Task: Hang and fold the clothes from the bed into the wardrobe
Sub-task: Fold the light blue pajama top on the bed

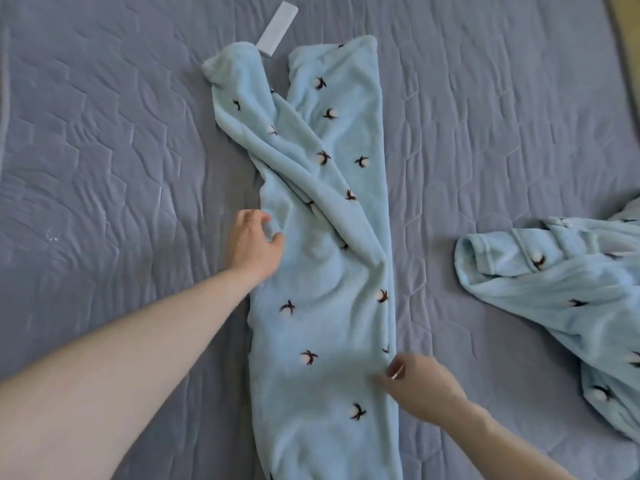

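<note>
Light-blue fleece pyjama trousers with dark floral print (325, 271) lay lengthwise on grey-blue quilted bedspread (104, 150), legs twisted. Left hand (254, 244) pinched left edge; right hand (420, 384) apparently gripped right edge. Matching fleece top (554, 289) lay right. White rectangular tag (278, 28) near cuffs.

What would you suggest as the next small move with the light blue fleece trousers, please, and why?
Probably smooth the upper leg flat first: the light blue fleece trousers lie lengthwise on the grey quilted bedspread with one leg twisted across the other, while left hand and right hand hold opposite edges.

bare quilt (104, 168) left, fleece top (561, 292) crowding right
</note>
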Motion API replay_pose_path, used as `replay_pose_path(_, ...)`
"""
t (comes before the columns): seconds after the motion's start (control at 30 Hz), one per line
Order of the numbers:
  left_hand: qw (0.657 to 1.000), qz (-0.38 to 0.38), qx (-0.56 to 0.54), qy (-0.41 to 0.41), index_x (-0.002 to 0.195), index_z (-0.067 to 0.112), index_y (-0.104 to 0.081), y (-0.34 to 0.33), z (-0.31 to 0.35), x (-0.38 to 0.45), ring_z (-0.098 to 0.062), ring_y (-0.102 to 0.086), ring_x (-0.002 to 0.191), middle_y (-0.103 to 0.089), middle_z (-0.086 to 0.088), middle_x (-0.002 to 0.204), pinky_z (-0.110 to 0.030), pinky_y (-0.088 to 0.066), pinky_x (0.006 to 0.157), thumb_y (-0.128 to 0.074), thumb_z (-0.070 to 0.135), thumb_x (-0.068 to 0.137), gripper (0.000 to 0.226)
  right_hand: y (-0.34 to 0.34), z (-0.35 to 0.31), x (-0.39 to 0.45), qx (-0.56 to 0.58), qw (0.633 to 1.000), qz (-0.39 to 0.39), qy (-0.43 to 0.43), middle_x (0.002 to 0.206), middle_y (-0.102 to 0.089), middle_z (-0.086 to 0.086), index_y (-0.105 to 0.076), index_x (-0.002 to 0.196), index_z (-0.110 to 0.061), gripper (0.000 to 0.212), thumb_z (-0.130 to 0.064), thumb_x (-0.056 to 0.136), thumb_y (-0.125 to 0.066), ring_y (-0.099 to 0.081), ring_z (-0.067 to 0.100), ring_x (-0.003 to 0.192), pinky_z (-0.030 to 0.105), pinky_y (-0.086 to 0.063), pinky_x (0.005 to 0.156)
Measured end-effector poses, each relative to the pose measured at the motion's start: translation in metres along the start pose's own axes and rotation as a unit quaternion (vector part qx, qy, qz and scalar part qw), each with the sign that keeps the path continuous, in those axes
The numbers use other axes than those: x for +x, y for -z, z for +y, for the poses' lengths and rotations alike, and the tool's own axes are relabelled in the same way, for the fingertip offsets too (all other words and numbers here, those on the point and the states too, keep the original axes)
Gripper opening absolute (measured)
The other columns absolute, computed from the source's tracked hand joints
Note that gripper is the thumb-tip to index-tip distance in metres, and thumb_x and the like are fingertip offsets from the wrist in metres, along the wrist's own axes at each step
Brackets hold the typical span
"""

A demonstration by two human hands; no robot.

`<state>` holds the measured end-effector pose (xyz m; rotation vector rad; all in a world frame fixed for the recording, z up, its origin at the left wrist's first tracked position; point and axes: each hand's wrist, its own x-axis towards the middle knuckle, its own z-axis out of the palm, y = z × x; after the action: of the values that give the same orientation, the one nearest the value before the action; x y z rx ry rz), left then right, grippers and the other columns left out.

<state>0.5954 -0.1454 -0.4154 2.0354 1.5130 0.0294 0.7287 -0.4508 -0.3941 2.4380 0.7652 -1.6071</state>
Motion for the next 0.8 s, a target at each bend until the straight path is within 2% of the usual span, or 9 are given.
replay_pose_path(0.07, 0.996, 0.012, 0.049, 0.077, 0.139, 0.011, -0.052, 0.018, -0.029, 0.031, -0.035, -0.046, 0.133, -0.044, -0.013, 0.146, -0.041, -0.036, 0.112, -0.069, 0.039, 0.090, 0.059, 0.033, -0.027, 0.021, 0.042, 0.994, 0.093, 0.030, 0.093, -0.066, -0.019, -0.059, 0.101, -0.037, 0.029, -0.061, 0.085, -0.064, -0.064, 0.002, 0.074, 0.025, -0.048, 0.063)
replay_pose_path(0.13, 0.985, -0.012, 0.092, 0.144, 0.150, 0.011, -0.039, 0.025, -0.052, 0.057, -0.039, -0.037, 0.142, -0.034, -0.015, 0.156, -0.045, -0.033, 0.116, -0.070, 0.052, 0.088, 0.081, 0.063, -0.059, 0.042, 0.083, 0.976, 0.188, 0.075, 0.108, -0.065, -0.019, -0.058, 0.116, -0.035, 0.033, -0.052, 0.089, -0.066, -0.066, 0.009, 0.083, 0.029, -0.049, 0.071)
replay_pose_path(0.27, 0.965, -0.107, 0.110, 0.214, 0.164, 0.022, -0.001, -0.001, -0.066, 0.083, -0.042, 0.000, 0.156, 0.010, -0.008, 0.171, -0.053, -0.010, 0.125, -0.069, 0.069, 0.081, 0.117, 0.110, -0.131, 0.086, 0.204, 0.923, 0.288, 0.155, 0.128, -0.060, -0.015, -0.054, 0.134, -0.029, 0.051, -0.050, 0.089, -0.069, -0.060, 0.011, 0.107, 0.032, -0.047, 0.084)
replay_pose_path(0.37, 0.946, -0.118, 0.131, 0.272, 0.159, 0.028, 0.024, -0.037, -0.061, 0.089, -0.043, 0.022, 0.153, 0.033, -0.002, 0.166, -0.065, 0.001, 0.122, -0.065, 0.071, 0.083, 0.125, 0.134, -0.180, 0.119, 0.272, 0.896, 0.310, 0.164, 0.138, -0.058, -0.011, -0.051, 0.145, -0.027, 0.063, -0.055, 0.090, -0.067, -0.058, 0.011, 0.118, 0.030, -0.046, 0.094)
replay_pose_path(0.5, 0.928, -0.117, 0.159, 0.315, 0.153, 0.024, 0.035, -0.051, -0.058, 0.101, -0.045, 0.030, 0.149, 0.044, -0.007, 0.159, -0.071, 0.005, 0.118, -0.066, 0.074, 0.079, 0.135, 0.147, -0.224, 0.157, 0.258, 0.912, 0.286, 0.141, 0.144, -0.058, -0.001, -0.049, 0.150, -0.021, 0.072, -0.053, 0.090, -0.069, -0.056, 0.022, 0.131, 0.037, -0.048, 0.108)
replay_pose_path(0.6, 0.925, -0.158, 0.149, 0.312, 0.152, 0.019, 0.038, -0.040, -0.056, 0.109, -0.049, 0.030, 0.148, 0.047, -0.011, 0.156, -0.071, 0.004, 0.119, -0.066, 0.080, 0.073, 0.144, 0.155, -0.240, 0.169, 0.254, 0.914, 0.279, 0.147, 0.106, -0.069, -0.005, -0.069, 0.122, -0.020, 0.042, -0.044, 0.089, -0.074, -0.065, 0.020, 0.111, 0.027, -0.048, 0.085)
replay_pose_path(0.63, 0.925, -0.160, 0.146, 0.314, 0.151, 0.018, 0.038, -0.039, -0.054, 0.111, -0.050, 0.030, 0.147, 0.047, -0.012, 0.156, -0.071, 0.003, 0.119, -0.064, 0.079, 0.076, 0.141, 0.159, -0.243, 0.168, 0.278, 0.895, 0.303, 0.173, 0.093, -0.069, -0.009, -0.072, 0.108, -0.020, 0.027, -0.040, 0.090, -0.072, -0.067, 0.016, 0.100, 0.024, -0.046, 0.077)
replay_pose_path(0.7, 0.925, -0.148, 0.138, 0.322, 0.152, 0.018, 0.037, -0.038, -0.047, 0.113, -0.050, 0.029, 0.148, 0.045, -0.012, 0.158, -0.070, 0.003, 0.120, -0.061, 0.073, 0.085, 0.131, 0.167, -0.241, 0.162, 0.359, 0.819, 0.393, 0.214, 0.080, -0.067, -0.020, -0.067, 0.092, -0.027, 0.010, -0.036, 0.095, -0.065, -0.062, -0.003, 0.081, 0.014, -0.042, 0.068)
replay_pose_path(0.8, 0.924, -0.156, 0.136, 0.321, 0.151, 0.015, 0.038, -0.038, -0.046, 0.112, -0.051, 0.030, 0.147, 0.045, -0.014, 0.158, -0.070, 0.004, 0.120, -0.063, 0.074, 0.082, 0.136, 0.175, -0.222, 0.151, 0.469, 0.699, 0.515, 0.162, 0.076, -0.058, -0.024, -0.049, 0.089, -0.028, 0.011, -0.031, 0.098, -0.053, -0.051, -0.012, 0.066, 0.007, -0.038, 0.064)
